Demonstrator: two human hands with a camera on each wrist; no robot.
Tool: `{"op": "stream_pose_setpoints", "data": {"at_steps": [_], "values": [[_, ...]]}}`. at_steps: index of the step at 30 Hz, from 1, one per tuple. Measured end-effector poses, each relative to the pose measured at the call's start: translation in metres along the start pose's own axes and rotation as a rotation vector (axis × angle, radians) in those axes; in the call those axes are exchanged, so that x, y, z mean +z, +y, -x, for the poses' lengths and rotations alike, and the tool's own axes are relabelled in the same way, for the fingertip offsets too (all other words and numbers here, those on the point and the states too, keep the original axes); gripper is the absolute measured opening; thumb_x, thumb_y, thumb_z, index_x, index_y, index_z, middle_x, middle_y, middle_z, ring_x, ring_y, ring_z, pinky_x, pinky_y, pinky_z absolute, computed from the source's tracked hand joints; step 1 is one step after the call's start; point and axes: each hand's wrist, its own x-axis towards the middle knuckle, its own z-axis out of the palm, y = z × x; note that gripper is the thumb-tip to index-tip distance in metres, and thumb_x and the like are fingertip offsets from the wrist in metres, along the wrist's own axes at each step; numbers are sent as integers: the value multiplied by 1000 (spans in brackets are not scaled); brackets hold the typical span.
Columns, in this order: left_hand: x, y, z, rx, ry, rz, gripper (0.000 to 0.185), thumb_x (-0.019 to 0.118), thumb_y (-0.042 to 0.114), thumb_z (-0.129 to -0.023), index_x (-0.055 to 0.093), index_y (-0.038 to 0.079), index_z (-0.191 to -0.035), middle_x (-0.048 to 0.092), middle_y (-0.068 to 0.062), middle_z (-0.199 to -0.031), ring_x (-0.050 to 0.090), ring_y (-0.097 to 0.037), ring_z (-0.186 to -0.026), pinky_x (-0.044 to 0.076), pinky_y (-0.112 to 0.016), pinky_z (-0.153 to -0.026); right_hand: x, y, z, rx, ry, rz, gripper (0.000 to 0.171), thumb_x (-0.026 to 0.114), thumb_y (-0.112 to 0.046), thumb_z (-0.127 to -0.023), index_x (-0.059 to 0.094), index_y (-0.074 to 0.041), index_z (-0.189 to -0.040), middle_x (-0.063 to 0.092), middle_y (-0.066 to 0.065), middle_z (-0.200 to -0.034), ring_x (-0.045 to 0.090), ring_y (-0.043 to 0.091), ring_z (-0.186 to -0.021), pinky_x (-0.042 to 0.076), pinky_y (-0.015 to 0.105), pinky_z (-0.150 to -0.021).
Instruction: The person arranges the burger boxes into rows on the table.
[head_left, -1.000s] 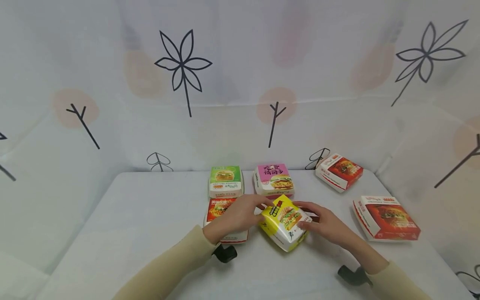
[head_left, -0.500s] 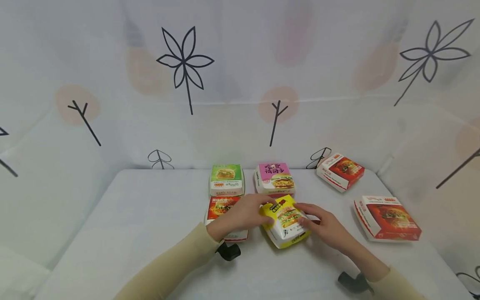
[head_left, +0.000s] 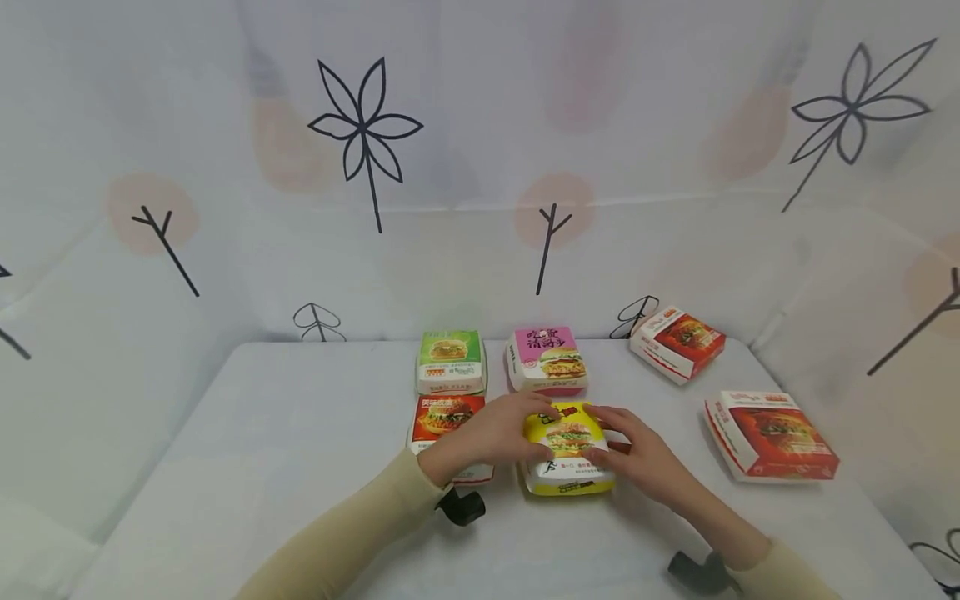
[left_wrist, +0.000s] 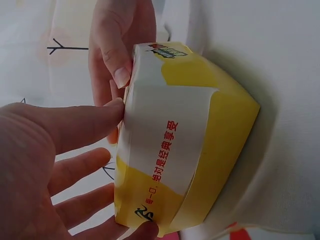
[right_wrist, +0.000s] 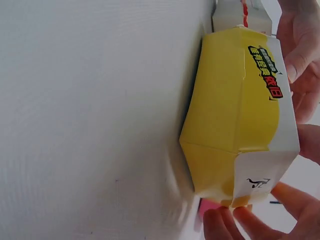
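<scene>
in the head view, the yellow burger box (head_left: pixel 567 450) is sitting flat on the counter (head_left: pixel 300 433), near the middle, just in front of the pink box (head_left: pixel 546 358) at 12 o'clock from it. the left hand (head_left: pixel 487 433) is touching the yellow box from 9 o'clock, and the right hand (head_left: pixel 637 454) is touching it from 3 o'clock. the orange box (head_left: pixel 446 421) is lying partly under the left hand, and the green box (head_left: pixel 450 361) is behind it. two red boxes (head_left: pixel 771 435) are resting well apart at 3 o'clock and 1 o'clock.

in the left wrist view, the left hand (left_wrist: pixel 45 165) is keeping its fingers nearly straight, so the grip is open, with fingertips against the yellow box (left_wrist: pixel 185 150) side.

in the right wrist view, the right hand's fingers (right_wrist: pixel 295 50) are lying fairly straight on the box lid (right_wrist: pixel 250 110), not curling around it; the box is standing on the white counter (right_wrist: pixel 100 120).
</scene>
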Motion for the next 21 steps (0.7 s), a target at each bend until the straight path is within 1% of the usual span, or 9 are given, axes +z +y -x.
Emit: {"op": "stream_pose_setpoints", "data": {"at_steps": [6, 12, 16, 21], "values": [[2, -2, -1, 0, 2, -6, 49, 80, 41, -82, 66, 28, -128, 50, 7, -147, 46, -19, -132, 42, -42, -106, 2, -1, -2, 6, -20, -29, 73, 71, -41, -91, 41, -13, -151, 35, 20, -154, 42, 44, -133, 44, 54, -103], [3, 1, -4, -23, 5, -21, 52, 81, 44, -80, 65, 29, -128, 50, 8, -146, 47, -17, -130, 44, -41, -104, 3, -1, 0, 25, -43, -47, 74, 68, -41, -94, 37, -12, -154, 35, 23, -154, 41, 46, -135, 43, 53, -104], [4, 1, -5, -26, 12, -25, 52, 81, 43, -81, 65, 28, -128, 50, 7, -146, 47, -17, -129, 44, -40, -104, 4, -2, -1, 26, -37, -50, 72, 67, -41, -94, 38, -11, -153, 37, 22, -154, 41, 45, -136, 43, 52, -104], [5, 3, -6, -15, 20, -28, 55, 80, 44, -81, 64, 27, -131, 51, 6, -144, 47, -17, -129, 44, -40, -103, 5, -4, -2, 7, -30, -38, 71, 65, -43, -95, 41, -10, -152, 34, 20, -157, 37, 44, -139, 43, 50, -105]]}}
